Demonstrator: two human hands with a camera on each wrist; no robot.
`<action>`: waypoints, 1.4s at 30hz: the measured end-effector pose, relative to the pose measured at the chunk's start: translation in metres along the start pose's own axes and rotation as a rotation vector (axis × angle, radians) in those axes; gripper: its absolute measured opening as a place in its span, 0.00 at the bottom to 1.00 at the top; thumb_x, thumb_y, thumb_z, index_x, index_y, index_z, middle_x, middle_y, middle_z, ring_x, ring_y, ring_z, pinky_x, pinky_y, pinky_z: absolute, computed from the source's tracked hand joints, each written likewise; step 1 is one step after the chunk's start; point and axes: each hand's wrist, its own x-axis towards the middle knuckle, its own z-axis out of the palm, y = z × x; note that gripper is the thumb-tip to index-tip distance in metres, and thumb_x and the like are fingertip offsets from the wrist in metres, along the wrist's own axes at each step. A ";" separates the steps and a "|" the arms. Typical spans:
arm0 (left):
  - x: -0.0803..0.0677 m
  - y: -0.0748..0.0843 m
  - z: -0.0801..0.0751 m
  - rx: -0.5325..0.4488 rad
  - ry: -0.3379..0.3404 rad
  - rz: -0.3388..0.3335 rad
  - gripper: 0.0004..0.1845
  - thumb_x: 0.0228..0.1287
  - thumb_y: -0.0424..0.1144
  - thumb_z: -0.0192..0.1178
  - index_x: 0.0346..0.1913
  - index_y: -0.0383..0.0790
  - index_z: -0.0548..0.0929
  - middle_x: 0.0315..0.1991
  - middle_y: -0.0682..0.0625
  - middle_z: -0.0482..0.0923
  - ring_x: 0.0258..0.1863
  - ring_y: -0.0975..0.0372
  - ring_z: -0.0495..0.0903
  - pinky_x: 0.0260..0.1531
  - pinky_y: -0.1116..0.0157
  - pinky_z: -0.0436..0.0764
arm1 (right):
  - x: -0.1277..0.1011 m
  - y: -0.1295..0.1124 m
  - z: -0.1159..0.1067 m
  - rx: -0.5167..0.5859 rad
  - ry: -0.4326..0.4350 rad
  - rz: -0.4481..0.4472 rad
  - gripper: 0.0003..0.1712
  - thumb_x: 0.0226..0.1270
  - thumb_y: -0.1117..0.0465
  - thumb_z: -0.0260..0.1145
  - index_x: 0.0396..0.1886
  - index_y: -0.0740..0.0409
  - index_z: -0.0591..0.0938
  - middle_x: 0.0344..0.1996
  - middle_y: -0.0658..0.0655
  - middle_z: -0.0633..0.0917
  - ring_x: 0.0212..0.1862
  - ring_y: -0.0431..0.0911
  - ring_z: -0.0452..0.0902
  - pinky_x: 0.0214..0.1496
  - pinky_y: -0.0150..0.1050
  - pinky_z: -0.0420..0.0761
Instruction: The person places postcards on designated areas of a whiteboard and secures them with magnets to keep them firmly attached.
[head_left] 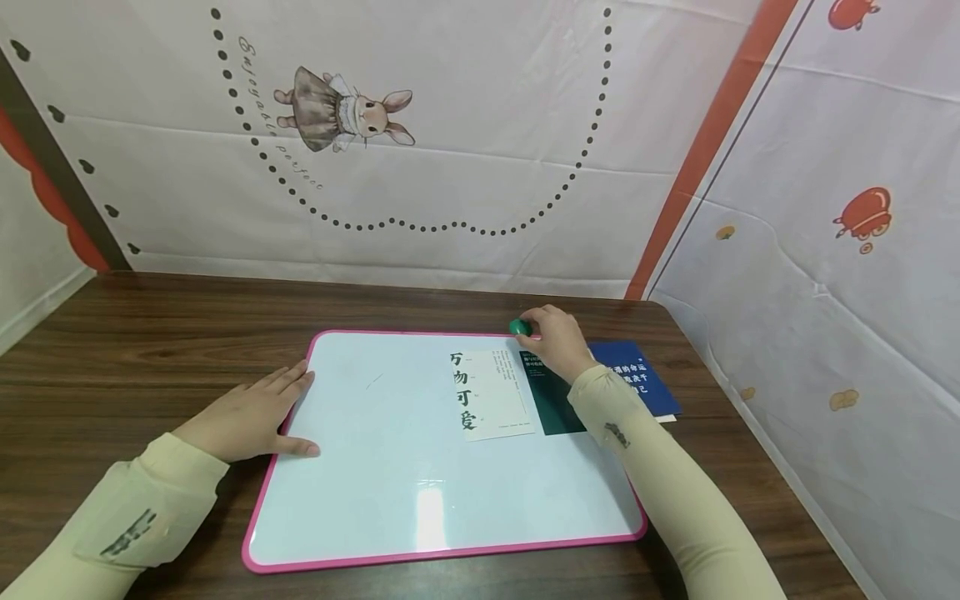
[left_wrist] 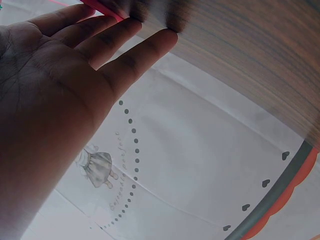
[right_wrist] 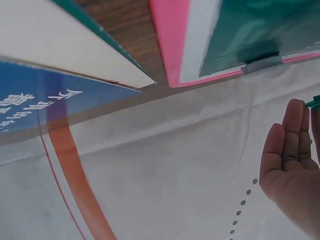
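A pink-framed whiteboard (head_left: 442, 552) lies on the dark wooden table (head_left: 150, 333). On it sit a white card with black characters (head_left: 491, 396) and, overlapping its right side, a dark green card (head_left: 555, 400). My left hand (head_left: 247, 417) lies flat on the board's left edge, fingers straight; the left wrist view shows the fingertips (left_wrist: 165, 37) beside the pink frame (left_wrist: 100, 7). My right hand (head_left: 555, 337) pinches a small green magnet (head_left: 519, 327) at the board's top edge, just above the green card. Only a sliver of the magnet (right_wrist: 315, 102) shows in the right wrist view.
A blue book (head_left: 637, 379) with white characters lies just right of the board, partly under my right forearm; it shows as well in the right wrist view (right_wrist: 30, 95). Printed fabric walls (head_left: 480, 125) close the table at the back and right. Bare wood stretches left of the board.
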 end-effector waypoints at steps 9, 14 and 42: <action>-0.001 -0.001 0.001 -0.004 -0.002 0.001 0.59 0.46 0.72 0.61 0.69 0.26 0.62 0.71 0.28 0.58 0.67 0.35 0.61 0.55 0.32 0.66 | -0.001 -0.003 0.004 -0.011 -0.002 -0.015 0.21 0.64 0.55 0.68 0.54 0.60 0.81 0.51 0.60 0.81 0.50 0.52 0.78 0.66 0.53 0.71; 0.000 -0.001 0.000 0.003 -0.001 0.007 0.59 0.47 0.72 0.61 0.69 0.26 0.62 0.70 0.28 0.58 0.67 0.34 0.61 0.55 0.32 0.67 | 0.000 -0.006 0.005 -0.020 -0.016 -0.020 0.21 0.64 0.55 0.67 0.54 0.59 0.81 0.52 0.59 0.81 0.51 0.52 0.78 0.65 0.51 0.72; 0.000 0.000 -0.004 -0.012 -0.025 -0.006 0.60 0.47 0.72 0.60 0.70 0.26 0.60 0.71 0.27 0.56 0.68 0.34 0.60 0.56 0.31 0.65 | 0.002 -0.016 0.013 -0.054 -0.067 -0.004 0.22 0.64 0.53 0.68 0.56 0.56 0.80 0.53 0.57 0.80 0.55 0.52 0.76 0.64 0.49 0.74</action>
